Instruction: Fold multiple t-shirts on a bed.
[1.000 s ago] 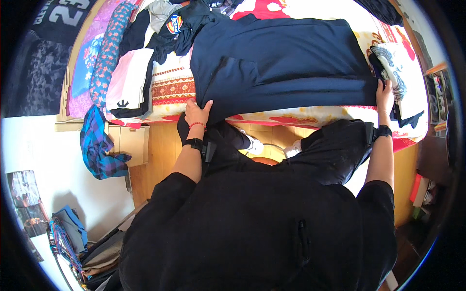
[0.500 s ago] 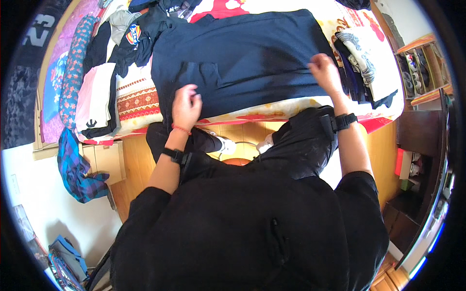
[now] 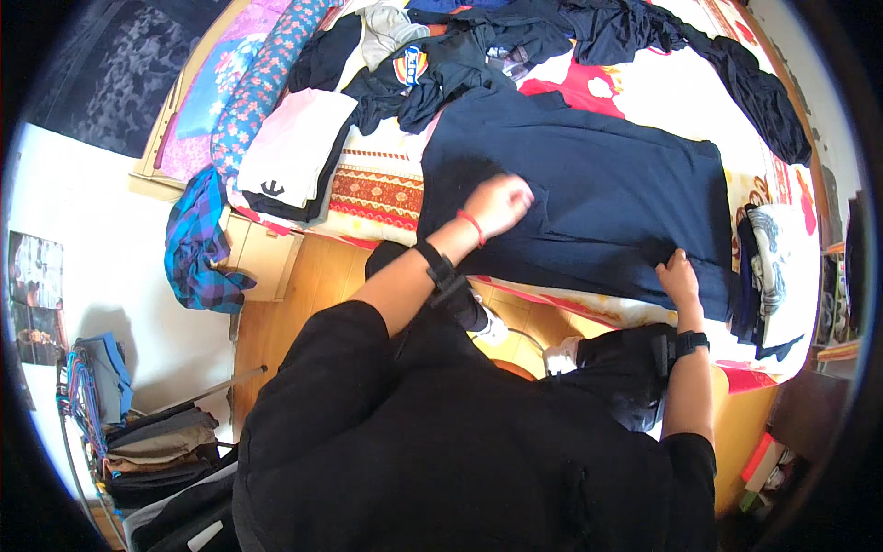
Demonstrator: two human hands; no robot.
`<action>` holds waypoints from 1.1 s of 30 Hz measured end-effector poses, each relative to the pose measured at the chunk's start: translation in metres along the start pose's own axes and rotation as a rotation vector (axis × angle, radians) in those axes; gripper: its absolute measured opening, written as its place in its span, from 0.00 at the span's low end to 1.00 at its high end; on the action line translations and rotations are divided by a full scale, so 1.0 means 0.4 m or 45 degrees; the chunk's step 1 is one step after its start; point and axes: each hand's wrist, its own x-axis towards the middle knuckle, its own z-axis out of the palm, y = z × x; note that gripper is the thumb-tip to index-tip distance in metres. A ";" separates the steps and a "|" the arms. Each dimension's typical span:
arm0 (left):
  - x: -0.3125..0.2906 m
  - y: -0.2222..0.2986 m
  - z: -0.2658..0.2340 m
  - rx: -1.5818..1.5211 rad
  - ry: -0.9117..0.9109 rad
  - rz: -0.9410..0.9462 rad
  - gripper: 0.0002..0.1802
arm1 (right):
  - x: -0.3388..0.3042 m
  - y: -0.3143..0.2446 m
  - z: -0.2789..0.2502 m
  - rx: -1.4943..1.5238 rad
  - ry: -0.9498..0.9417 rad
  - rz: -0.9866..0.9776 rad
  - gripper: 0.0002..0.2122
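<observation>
A dark navy shirt [image 3: 625, 189] with a chest pocket lies spread across the near side of the bed. Over its left part, close to the pocket, is my left hand [image 3: 499, 204], a red string around the wrist. Its fingers curl inward and their tips are hidden, so I cannot tell whether they grip cloth. My right hand [image 3: 679, 278] rests on the shirt's lower right, near the front edge, thumb and forefinger apart. Some creases run through the fabric beside it.
Folded clothes [image 3: 771, 262] are stacked right of the shirt. A pink-and-white folded garment [image 3: 299, 147] lies at left, beside a floral bolster [image 3: 262, 83]. Loose black clothes [image 3: 612, 28] cover the far side. A plaid cloth [image 3: 198, 244] hangs off the bed's left corner.
My view has turned, shifting the bed rightward in the picture. My right hand has come down from above the shirt onto its near right part. My left hand's fingers have curled near the pocket.
</observation>
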 end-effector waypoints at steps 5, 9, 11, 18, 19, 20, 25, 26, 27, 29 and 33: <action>0.199 -0.186 -0.186 0.623 0.537 -0.482 0.21 | -0.008 -0.085 -0.026 -0.135 -0.044 0.164 0.27; 0.327 -0.244 -0.230 0.799 0.415 -0.472 0.26 | 0.010 -0.124 -0.035 -0.185 -0.107 0.222 0.27; 0.385 -0.247 -0.236 0.816 0.168 -0.643 0.35 | 0.019 -0.137 -0.044 -0.222 -0.131 0.241 0.26; 0.529 -0.245 -0.173 0.681 -0.222 -1.075 0.38 | 0.035 -0.148 -0.058 -0.252 -0.222 0.306 0.25; 0.539 -0.249 -0.170 0.630 -0.138 -1.057 0.34 | 0.038 -0.146 -0.056 -0.253 -0.217 0.292 0.25; 0.541 -0.253 -0.167 0.580 -0.051 -1.041 0.30 | 0.041 -0.146 -0.055 -0.254 -0.212 0.275 0.25; 0.485 -0.257 -0.158 0.351 0.480 -0.401 0.20 | 0.042 -0.161 -0.060 -0.281 -0.228 0.257 0.25; 0.456 -0.225 -0.157 0.346 0.466 -0.398 0.20 | 0.040 -0.150 -0.059 -0.283 -0.210 0.269 0.25; 0.412 -0.195 -0.163 0.285 0.587 -0.125 0.17 | 0.040 -0.145 -0.057 -0.287 -0.234 0.295 0.26; 0.302 -0.149 -0.169 0.362 0.605 0.202 0.13 | 0.035 -0.136 -0.054 -0.287 -0.236 0.315 0.26; 0.040 -0.121 -0.150 0.687 0.008 0.560 0.14 | 0.040 -0.135 -0.055 -0.291 -0.224 0.275 0.27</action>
